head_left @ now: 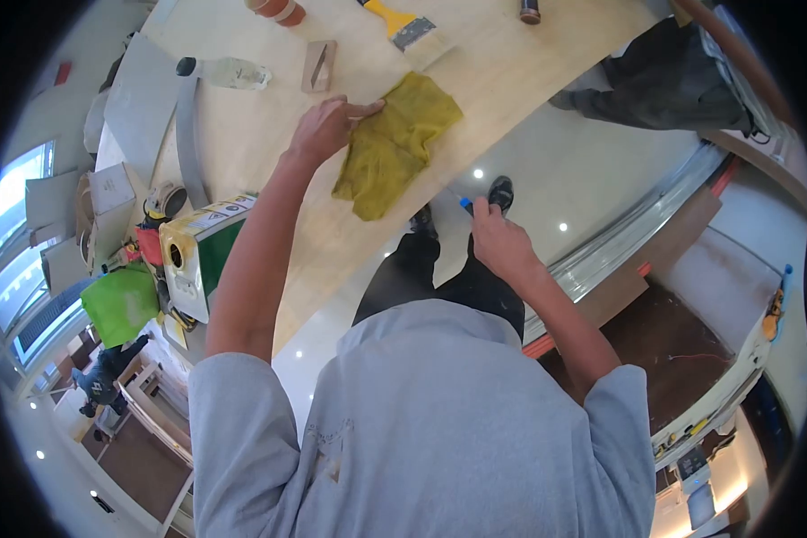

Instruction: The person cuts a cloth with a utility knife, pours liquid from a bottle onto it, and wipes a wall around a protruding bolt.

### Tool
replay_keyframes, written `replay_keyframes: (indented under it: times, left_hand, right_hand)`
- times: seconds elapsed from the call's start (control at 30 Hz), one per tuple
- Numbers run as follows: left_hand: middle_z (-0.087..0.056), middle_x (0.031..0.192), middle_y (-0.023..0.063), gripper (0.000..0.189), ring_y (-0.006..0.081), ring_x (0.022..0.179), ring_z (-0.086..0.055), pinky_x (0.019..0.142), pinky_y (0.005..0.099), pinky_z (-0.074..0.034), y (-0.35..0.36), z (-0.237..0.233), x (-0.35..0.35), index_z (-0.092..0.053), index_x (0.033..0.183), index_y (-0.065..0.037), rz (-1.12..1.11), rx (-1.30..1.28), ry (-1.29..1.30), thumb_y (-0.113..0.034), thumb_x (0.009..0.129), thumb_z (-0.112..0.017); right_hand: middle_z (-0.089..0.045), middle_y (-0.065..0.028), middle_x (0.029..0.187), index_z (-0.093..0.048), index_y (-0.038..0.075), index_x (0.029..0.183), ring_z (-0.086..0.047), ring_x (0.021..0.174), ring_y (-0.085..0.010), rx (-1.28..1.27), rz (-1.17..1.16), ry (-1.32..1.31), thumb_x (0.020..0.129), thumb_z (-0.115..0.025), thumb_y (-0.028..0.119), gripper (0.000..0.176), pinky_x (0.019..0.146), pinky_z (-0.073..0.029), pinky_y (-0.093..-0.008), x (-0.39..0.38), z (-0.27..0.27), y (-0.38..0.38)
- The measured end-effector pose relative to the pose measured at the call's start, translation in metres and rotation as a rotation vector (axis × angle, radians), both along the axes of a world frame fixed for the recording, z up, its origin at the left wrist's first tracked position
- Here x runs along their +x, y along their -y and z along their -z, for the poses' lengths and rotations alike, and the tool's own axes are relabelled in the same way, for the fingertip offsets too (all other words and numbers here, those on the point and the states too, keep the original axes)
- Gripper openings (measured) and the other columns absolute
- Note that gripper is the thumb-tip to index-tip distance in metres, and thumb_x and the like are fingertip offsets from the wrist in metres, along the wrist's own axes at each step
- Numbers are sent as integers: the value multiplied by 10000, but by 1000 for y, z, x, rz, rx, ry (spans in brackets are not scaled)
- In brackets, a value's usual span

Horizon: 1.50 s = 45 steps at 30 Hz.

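Note:
My left hand reaches over the wooden tabletop and pinches the upper left edge of a crumpled yellow cloth between thumb and forefinger. The cloth spreads over the board near its edge. Beyond the table's edge, above the floor, my right hand is closed around a blue-handled tool. A thin shaft seems to stick out of it, so it looks like a screwdriver; most of the handle is hidden in my fist. Close to the cloth lie a wide paintbrush with a yellow handle and a small wooden block.
A clear bottle lies on the tabletop. At left stand a metal can and a green bag. Long wrapped strips lie on the floor at right. Dark-trousered legs show at upper right, another person at lower left.

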<state>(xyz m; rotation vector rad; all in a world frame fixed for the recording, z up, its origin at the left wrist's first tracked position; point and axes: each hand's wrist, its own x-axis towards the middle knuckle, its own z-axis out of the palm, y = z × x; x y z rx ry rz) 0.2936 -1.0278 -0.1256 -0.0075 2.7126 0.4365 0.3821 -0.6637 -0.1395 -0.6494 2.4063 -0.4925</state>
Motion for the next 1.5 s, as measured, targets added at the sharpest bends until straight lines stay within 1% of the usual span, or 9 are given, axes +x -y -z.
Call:
replay_keyframes:
  times: [0.13, 0.23, 0.37, 0.47, 0.77, 1.07, 1.3, 1.4, 1.5]
  left_hand:
    - [-676, 1185, 164, 633, 364, 1111, -664, 981, 470, -526, -19, 12, 24, -674, 1466, -338, -189, 240, -341, -4, 929, -678]
    - [-677, 1178, 178, 436, 370, 1128, -643, 979, 486, -509, -61, 7, 66, -715, 1333, -135, -566, 76, -444, -197, 909, -796]
    - [-689, 1093, 170, 413, 353, 1097, -630, 931, 497, -491, -84, 14, 96, -691, 1122, -34, -858, 72, -217, -317, 869, -854]
    - [-678, 1023, 149, 419, 360, 925, -631, 841, 498, -501, -76, 33, 102, -626, 1099, -20, -695, 3, -223, -304, 884, -846]
    - [-679, 798, 32, 348, 90, 798, -640, 635, 308, -494, -82, 8, 107, -694, 970, 24, -1246, 983, -90, -303, 982, -811]
    - [-658, 760, 33, 453, 113, 687, -574, 634, 336, -475, -34, -14, 194, -751, 918, 90, -875, 800, 302, -357, 993, -740]
    - [-677, 1048, 33, 409, 118, 902, -588, 808, 315, -502, -12, -46, 349, -669, 1289, 36, -1160, 868, 167, -284, 1038, -711]
    - [-666, 1158, 59, 460, 128, 993, -593, 884, 312, -505, -22, -52, 341, -592, 1395, 35, -1050, 944, 95, -233, 1038, -704]
    - [-668, 1214, 66, 456, 142, 1078, -609, 952, 314, -498, -32, -56, 300, -576, 1406, 31, -943, 1178, 56, -203, 1037, -705]
  right_hand:
    - [-684, -292, 1014, -436, 27, 1186, -707, 905, -529, -97, 230, 154, 1105, -520, 250, 252, 756, -569, -598, -11, -41, -11]
    - [-691, -283, 992, -472, 39, 1214, -671, 960, -549, -277, 518, 308, 1081, -583, 318, 329, 782, -518, -605, -12, -33, -31]
    - [-686, -268, 915, -536, 28, 1188, -671, 931, -518, -285, 420, 171, 1039, -664, 344, 372, 767, -511, -558, -49, -39, -3]
    - [-689, -264, 925, -553, 31, 1167, -681, 960, -486, -469, 294, -11, 1017, -695, 331, 365, 788, -526, -525, -97, -19, 67]
    - [-731, -241, 1022, -592, 19, 1024, -690, 1040, -465, -220, -24, -94, 868, -824, 265, 372, 858, -545, -560, -155, 32, 165]
    - [-722, -238, 1034, -583, 33, 1065, -679, 1058, -468, -138, -44, -155, 873, -729, 186, 285, 889, -542, -555, -151, 32, 160]
    - [-743, -229, 959, -624, 46, 1121, -721, 979, -450, -138, -110, -159, 860, -762, 234, 350, 874, -578, -530, -164, 26, 162]
    - [-737, -202, 911, -622, 45, 1154, -755, 894, -351, -66, -113, 138, 859, -822, 298, 437, 801, -599, -461, -177, -2, 161]
    - [-684, -107, 805, -590, 35, 1089, -694, 681, -154, -411, 66, 406, 852, -882, 325, 475, 653, -575, -374, -175, -38, 140]
